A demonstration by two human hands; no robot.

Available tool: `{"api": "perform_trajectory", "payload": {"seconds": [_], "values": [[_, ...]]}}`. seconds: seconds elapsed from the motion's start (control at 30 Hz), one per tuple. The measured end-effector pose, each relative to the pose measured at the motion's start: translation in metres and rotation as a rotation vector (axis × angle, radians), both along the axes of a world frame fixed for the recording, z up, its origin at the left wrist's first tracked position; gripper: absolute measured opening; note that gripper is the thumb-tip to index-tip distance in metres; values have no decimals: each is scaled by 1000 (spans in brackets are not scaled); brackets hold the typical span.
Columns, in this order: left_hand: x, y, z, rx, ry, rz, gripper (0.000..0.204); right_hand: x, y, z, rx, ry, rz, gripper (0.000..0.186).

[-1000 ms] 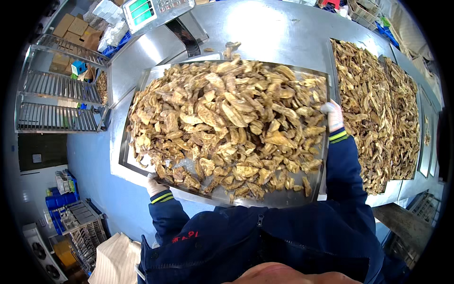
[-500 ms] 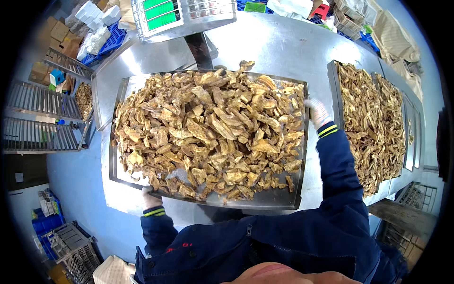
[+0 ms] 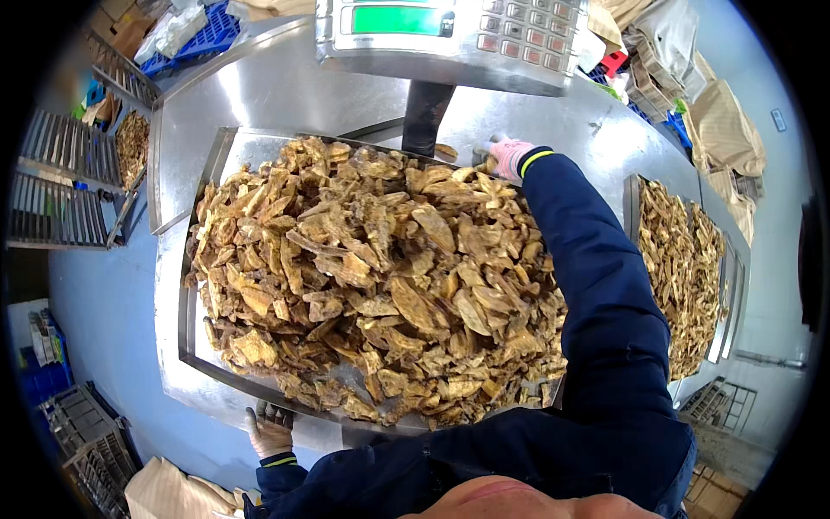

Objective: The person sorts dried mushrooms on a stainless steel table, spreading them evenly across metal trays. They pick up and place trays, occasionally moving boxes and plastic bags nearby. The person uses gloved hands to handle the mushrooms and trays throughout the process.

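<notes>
A large metal tray (image 3: 188,320) is heaped with dried brown-yellow slices (image 3: 406,277), irregular and wrinkled. At its near left edge, my left hand (image 3: 270,430) is open in a light glove with dark fingertips, fingers apart beside the rim. My right hand (image 3: 503,157), in a glove with a pinkish cuff, reaches across to the tray's far edge. Its fingers look apart, close to the edge of the heap; nothing held is visible. Beside them, a loose slice (image 3: 446,151) lies at the far rim, near the post of the scale.
A scale display with keypad (image 3: 450,39) stands on a post beyond the tray. Another filled tray (image 3: 679,268) sits to the right on the metal table (image 3: 285,82). Slatted racks (image 3: 65,173) stand at left; crates (image 3: 82,424) lie low left.
My right hand has left the tray's right edge and moved to its far edge. My left hand has loosened from the near rim. The view has shifted closer over the tray.
</notes>
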State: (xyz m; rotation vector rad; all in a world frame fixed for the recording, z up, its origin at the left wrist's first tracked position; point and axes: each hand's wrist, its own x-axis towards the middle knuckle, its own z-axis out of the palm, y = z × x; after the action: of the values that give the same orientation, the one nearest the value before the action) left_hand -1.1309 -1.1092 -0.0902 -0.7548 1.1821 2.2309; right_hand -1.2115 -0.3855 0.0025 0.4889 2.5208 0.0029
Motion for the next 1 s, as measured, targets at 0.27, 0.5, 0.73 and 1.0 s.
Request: {"api": "perform_trajectory", "payload": {"seconds": [0.27, 0.5, 0.73, 1.0], "values": [[-12, -24, -49, -3, -34, 16, 56, -11, 16, 4, 44, 87, -155, 40], [-25, -49, -82, 69, -58, -112, 41, 79, -34, 160, -864, 544, 28, 33], [-30, -16, -52, -34, -175, 7, 34, 22, -23, 127, -137, 300, 227, 50], [-15, -31, -67, 48, -143, 79, 35, -90, -63, 16, 103, -70, 264, 40]]}}
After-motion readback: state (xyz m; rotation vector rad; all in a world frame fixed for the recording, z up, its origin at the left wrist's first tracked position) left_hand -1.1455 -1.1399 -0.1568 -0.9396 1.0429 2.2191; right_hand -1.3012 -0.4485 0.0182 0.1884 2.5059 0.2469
